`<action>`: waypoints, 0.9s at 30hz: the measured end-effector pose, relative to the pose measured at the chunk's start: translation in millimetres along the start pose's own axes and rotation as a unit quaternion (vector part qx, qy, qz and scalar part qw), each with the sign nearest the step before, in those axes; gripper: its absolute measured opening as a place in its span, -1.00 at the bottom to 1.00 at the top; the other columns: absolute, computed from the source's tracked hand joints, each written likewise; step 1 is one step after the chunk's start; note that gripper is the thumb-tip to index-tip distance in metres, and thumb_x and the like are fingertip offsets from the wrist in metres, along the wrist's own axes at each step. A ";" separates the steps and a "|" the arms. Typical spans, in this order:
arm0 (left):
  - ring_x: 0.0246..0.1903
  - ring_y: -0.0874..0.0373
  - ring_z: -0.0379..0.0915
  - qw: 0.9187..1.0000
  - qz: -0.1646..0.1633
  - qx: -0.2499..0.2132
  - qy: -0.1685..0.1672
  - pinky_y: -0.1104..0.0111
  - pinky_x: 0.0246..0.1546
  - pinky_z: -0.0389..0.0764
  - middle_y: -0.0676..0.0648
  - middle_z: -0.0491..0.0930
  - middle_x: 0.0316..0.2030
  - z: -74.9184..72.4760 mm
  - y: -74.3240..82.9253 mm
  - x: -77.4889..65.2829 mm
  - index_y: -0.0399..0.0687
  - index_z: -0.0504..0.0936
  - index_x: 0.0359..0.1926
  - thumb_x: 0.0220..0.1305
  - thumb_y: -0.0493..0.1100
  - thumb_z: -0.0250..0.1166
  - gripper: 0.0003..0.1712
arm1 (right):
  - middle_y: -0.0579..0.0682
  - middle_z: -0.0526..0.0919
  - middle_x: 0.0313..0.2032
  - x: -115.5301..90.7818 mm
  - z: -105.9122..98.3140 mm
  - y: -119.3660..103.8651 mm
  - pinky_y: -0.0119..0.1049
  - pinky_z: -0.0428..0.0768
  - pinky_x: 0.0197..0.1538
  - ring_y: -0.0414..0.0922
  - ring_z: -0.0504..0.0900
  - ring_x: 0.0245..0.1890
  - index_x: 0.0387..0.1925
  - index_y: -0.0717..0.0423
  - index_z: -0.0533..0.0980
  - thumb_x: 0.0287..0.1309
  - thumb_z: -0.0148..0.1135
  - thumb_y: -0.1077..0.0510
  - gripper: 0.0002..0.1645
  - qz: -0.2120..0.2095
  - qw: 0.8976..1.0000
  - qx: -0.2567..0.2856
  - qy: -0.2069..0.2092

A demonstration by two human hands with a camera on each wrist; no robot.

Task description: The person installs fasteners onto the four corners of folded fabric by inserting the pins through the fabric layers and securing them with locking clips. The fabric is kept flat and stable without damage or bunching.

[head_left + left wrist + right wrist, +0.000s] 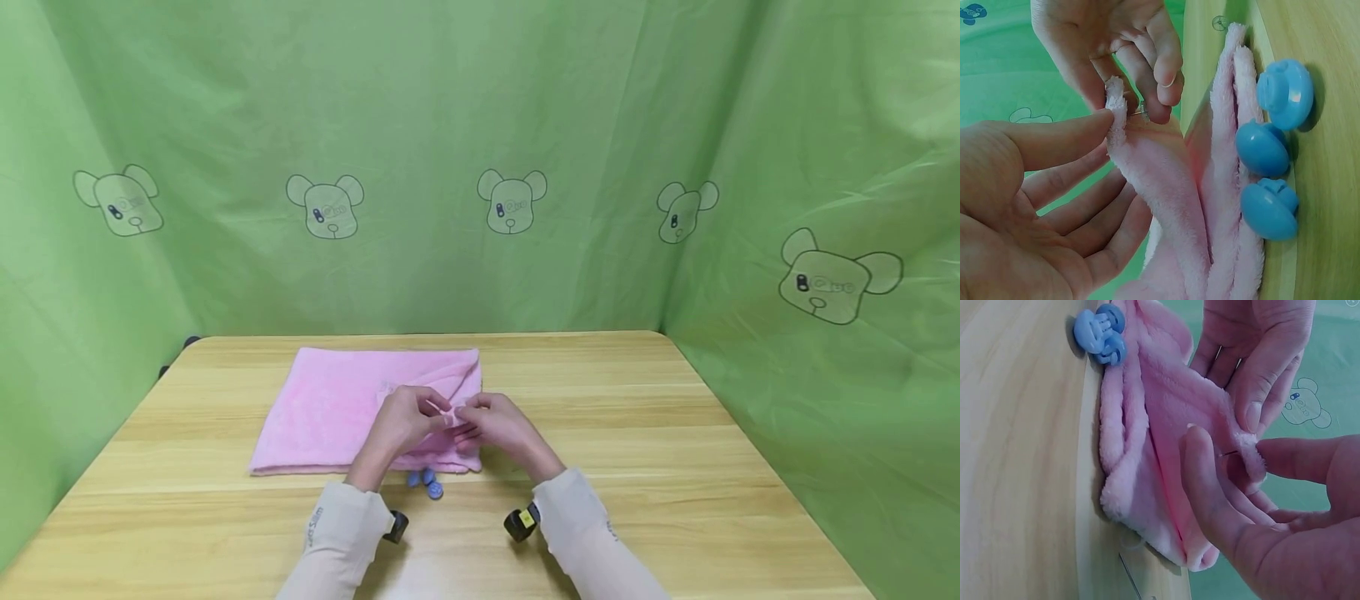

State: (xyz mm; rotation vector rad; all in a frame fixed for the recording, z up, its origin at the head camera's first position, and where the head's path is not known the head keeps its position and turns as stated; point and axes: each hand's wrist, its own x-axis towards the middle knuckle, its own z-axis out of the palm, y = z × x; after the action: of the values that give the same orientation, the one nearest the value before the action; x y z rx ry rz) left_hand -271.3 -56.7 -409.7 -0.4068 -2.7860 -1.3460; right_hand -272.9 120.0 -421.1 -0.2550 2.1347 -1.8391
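Observation:
A pink plush cloth (pixel 322 408) lies folded on the table, its near right corner lifted between both hands. My left hand (pixel 405 421) pinches the raised edge between thumb and fingers. From the other side, my right hand (pixel 498 425) has its fingers around the same edge, one fingertip against the plush. A thin metal pin (pixel 1229 453) pokes out of the cloth there, near the right fingers. Three blue mushroom-shaped plastic pieces (pixel 1288 94) sit beside the cloth's near edge, below the hands. The folds and fingers hide part of the pin.
Another thin metal pin (pixel 1129 575) lies on the wooden table (pixel 645 467) near the cloth. Green curtains (pixel 420 167) with printed bear heads stand behind and at both sides. Dark wrist cameras (pixel 519 525) hang under the sleeves.

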 end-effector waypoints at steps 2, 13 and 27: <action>-0.41 0.13 0.57 1.000 -0.002 -0.001 -0.001 0.17 -0.27 0.61 -0.03 0.69 -0.43 -0.2 -0.6 0.0 -0.07 0.71 -0.31 0.06 -0.23 0.45 -0.87 | 0.34 0.63 -0.23 -0.3 0.5 0.3 -0.08 0.66 -0.11 0.17 0.63 -0.22 -0.18 0.45 0.47 0.35 0.08 0.26 -0.77 0.001 1.000 -0.005 0.008; -0.42 0.14 0.56 1.000 -0.017 -0.017 -0.011 0.23 -0.31 0.62 -0.02 0.67 -0.44 -0.9 -0.4 -0.2 -0.09 0.70 -0.34 0.03 -0.28 0.46 -0.86 | 0.17 0.67 -0.29 -1.6 1.6 -1.3 -0.12 0.63 -0.04 0.00 0.66 -0.28 -0.18 0.40 0.53 0.28 0.11 0.25 -0.77 -0.003 0.999 -0.011 0.039; -0.43 0.16 0.57 0.999 -0.016 -0.019 -0.021 0.29 -0.37 0.64 -0.03 0.68 -0.43 -1.6 -1.6 0.1 -0.07 0.69 -0.32 0.04 -0.28 0.45 -0.85 | 0.24 0.64 -0.30 -0.2 4.4 0.4 -0.02 0.61 -0.02 0.19 0.64 -0.23 -0.18 0.48 0.47 0.26 0.12 0.34 -0.80 -0.008 0.998 0.028 0.048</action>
State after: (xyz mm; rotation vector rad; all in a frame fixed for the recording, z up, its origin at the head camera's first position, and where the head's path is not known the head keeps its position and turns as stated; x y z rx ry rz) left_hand -271.9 -58.8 -409.9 -0.3985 -2.8153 -1.4152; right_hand -271.2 116.0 -421.9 -0.1741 2.1450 -1.9550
